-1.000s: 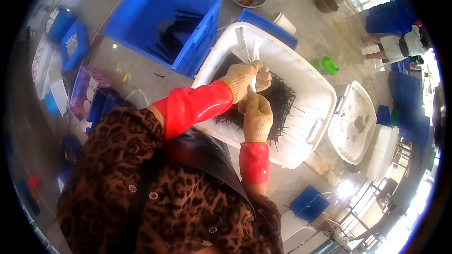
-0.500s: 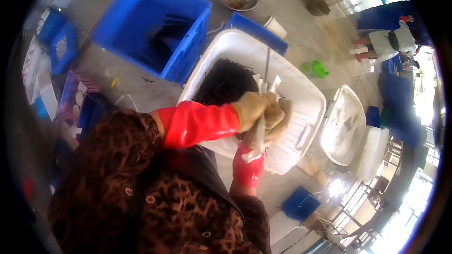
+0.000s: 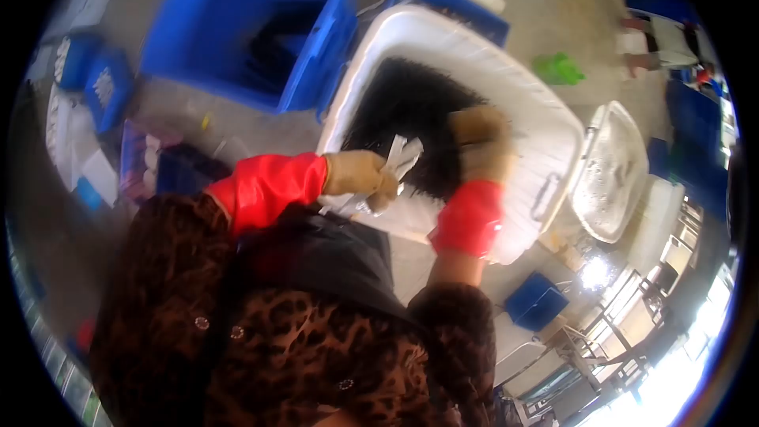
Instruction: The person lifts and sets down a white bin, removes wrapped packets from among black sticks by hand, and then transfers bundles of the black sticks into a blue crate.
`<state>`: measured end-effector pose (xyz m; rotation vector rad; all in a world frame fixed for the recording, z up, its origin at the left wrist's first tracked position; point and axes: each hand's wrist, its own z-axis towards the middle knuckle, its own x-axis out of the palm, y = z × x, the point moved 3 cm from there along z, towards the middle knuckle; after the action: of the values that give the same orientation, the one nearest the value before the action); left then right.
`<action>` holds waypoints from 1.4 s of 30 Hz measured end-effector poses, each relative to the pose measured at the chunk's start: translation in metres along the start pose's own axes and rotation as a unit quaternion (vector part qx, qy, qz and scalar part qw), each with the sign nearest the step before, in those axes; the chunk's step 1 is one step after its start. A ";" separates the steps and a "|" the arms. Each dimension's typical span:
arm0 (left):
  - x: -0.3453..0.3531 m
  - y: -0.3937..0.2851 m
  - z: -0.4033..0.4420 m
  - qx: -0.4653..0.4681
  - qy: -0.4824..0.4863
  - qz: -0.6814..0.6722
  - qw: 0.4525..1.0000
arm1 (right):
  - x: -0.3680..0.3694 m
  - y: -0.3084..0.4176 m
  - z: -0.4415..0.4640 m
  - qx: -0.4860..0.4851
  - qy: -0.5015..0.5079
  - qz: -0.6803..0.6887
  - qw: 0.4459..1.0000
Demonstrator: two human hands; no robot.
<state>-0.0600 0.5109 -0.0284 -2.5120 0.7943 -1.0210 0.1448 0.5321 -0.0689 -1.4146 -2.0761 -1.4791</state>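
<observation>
My left hand [image 3: 360, 177], in a tan work glove with a red cuff, is closed around pale, shiny, flat strips [image 3: 404, 156] near the tub's near wall. My right hand [image 3: 482, 142], gloved the same way, is over the right part of a dark heap [image 3: 403, 103] of thin, stick-like pieces. Motion blurs its fingers, so what they hold does not show. The heap lies in a large white plastic tub [image 3: 545, 119] in front of me.
A big blue crate [image 3: 213, 24] with dark contents stands left of the tub. Beyond it is a lower blue bin [image 3: 451, 8]. A white basin [image 3: 609, 182] and a green object [image 3: 559, 69] are to the right. Another person [image 3: 672, 39] is at the far right.
My hands were together over the tub around a pale strip. They have separated: the left moved left with the strips, the right moved over the dark heap. The view has shifted too.
</observation>
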 end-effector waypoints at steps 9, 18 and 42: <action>-0.064 -0.023 0.058 0.087 -0.152 -0.355 0.918 | -0.185 -0.008 -0.013 -0.085 -0.067 -0.885 0.453; -0.095 -0.320 0.170 0.553 0.254 -0.081 0.789 | -0.204 -0.009 -0.029 0.117 -0.290 -0.162 0.936; -0.068 -0.279 0.261 0.390 -0.553 0.163 0.718 | -0.310 0.134 0.142 0.067 -0.214 -0.318 0.921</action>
<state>0.1907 0.7943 -0.1146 -1.6278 0.2624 0.3302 0.4557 0.4768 -0.2544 -1.1344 -3.0643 -1.2413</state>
